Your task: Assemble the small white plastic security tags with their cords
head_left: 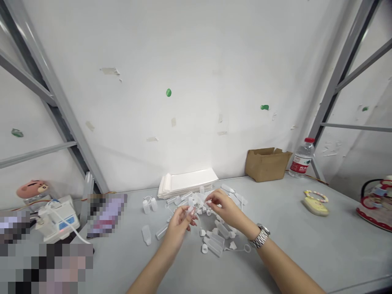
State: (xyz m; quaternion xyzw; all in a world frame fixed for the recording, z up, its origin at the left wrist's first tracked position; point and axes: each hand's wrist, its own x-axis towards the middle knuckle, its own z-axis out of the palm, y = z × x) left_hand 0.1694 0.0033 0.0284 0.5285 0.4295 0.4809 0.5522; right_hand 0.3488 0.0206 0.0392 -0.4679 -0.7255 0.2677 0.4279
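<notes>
One translucent piece point(190, 210) (small) inside left grip point(179, 219)

1 silver metal-link wristwatch point(260, 236)

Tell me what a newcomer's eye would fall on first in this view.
Probably the scatter of clear and white plastic pieces in the middle of the grey table, where the left hand holds a small translucent piece and the right hand, a metal watch on its wrist, reaches in close by. After that, likely the red-capped water bottle at the back right, beside the open cardboard box.
</notes>
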